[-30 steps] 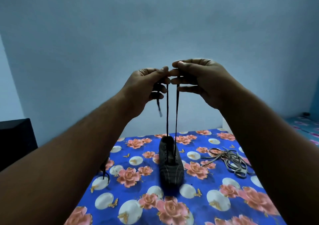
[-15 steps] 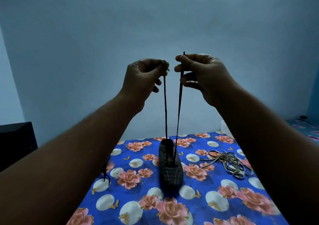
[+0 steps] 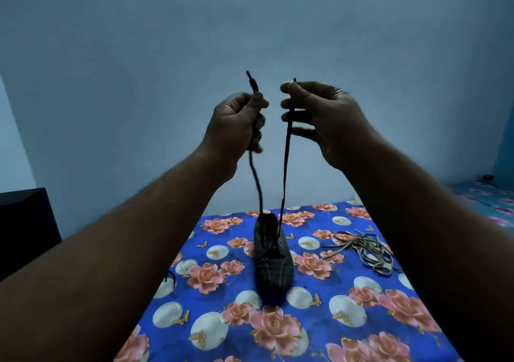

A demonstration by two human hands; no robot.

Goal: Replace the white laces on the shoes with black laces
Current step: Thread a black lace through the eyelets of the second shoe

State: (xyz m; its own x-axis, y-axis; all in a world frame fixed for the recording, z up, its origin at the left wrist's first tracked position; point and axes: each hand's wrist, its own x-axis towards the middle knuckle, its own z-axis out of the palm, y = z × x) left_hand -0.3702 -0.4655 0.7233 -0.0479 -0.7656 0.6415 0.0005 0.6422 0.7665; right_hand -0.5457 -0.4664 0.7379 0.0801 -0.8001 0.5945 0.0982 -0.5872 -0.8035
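- While both arms are raised over the desk (image 3: pixel 347 300), each hand holds one end of the black lace (image 3: pixel 286 161).
- Left hand (image 3: pixel 233 128): fingers curled round its strand, tip sticking up above the fist.
- Right hand (image 3: pixel 325 119): thumb and forefinger pinch the other strand near its tip, other fingers loosely spread.
- Both strands run down into the dark shoe (image 3: pixel 274 258), upright on the floral cloth, toe toward the camera.
- White laces (image 3: pixel 367 250): loose pile right of the shoe, apart from it.
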